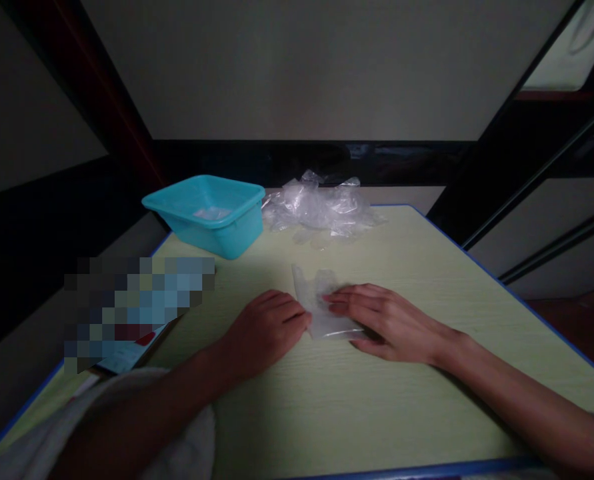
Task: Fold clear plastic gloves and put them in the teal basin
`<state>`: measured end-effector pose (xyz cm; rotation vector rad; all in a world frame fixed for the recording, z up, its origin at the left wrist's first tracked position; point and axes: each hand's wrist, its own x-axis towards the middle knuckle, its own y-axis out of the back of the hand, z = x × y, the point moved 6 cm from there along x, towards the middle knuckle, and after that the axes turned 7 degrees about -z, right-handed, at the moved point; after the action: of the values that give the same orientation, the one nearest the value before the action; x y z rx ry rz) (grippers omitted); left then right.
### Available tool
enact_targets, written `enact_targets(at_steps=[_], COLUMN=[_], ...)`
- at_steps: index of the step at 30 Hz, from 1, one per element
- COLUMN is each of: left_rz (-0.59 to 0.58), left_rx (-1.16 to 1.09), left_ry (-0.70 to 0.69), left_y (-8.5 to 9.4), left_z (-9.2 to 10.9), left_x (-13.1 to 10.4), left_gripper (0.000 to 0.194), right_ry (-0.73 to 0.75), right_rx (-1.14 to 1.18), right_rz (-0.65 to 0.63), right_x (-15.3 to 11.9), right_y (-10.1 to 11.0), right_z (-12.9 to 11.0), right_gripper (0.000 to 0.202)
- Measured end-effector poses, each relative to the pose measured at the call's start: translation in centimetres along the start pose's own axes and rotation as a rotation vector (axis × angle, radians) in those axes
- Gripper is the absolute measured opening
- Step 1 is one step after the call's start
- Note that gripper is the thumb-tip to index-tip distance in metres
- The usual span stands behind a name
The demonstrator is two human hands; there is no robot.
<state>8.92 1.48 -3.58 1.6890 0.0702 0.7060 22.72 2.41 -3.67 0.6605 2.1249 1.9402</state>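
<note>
A thin translucent plastic piece (317, 303), shaped like a flat glove or bag, lies on the table between both hands. My left hand (271, 327) is closed, its thumb and fingers pinching the piece's left edge. From the right, my right hand (381, 320) rests over the piece with fingers stretched out and slightly apart, the fingertips touching its surface. The piece's lower right part is partly covered by my right hand.
A turquoise basket (241, 230) with some clear plastic inside stands at the table's back left. Beside it is a heap of crumpled clear plastic (321, 207). A pixelated flat item (141, 313) lies at the left. The pale table (377, 413) has a blue edge.
</note>
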Motion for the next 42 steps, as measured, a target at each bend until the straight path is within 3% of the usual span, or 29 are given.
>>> enact_targets(at_steps=[12, 22, 29, 33, 42], left_rz=[-0.052, 0.025, 0.054, 0.01, -0.065], left_rx=[-0.007, -0.178, -0.317, -0.429, -0.721], left_ry=[0.012, 0.104, 0.153, 0.273, 0.727], left_y=[-0.3, -0.2, 0.0, 0.0, -1.5], left_z=[-0.1, -0.8, -1.1, -1.5, -3.2], left_x=[-0.1, -0.3, -0.2, -0.2, -0.5], left_gripper=[0.018, 0.016, 0.021, 0.019, 0.019], right_ry=[0.029, 0.045, -0.051, -0.209, -0.512], right_rx=[0.008, 0.018, 0.226, 0.393, 0.871], right_rz=[-0.054, -0.031, 0.04, 0.079, 0.145], right_x=[0.0, 0.0, 0.2, 0.1, 0.2], right_y=[-0.7, -0.2, 0.4, 0.4, -1.4], right_z=[0.0, -0.2, 0.3, 1.0, 2.7], right_gripper=[0.04, 0.034, 0.026, 0.021, 0.021])
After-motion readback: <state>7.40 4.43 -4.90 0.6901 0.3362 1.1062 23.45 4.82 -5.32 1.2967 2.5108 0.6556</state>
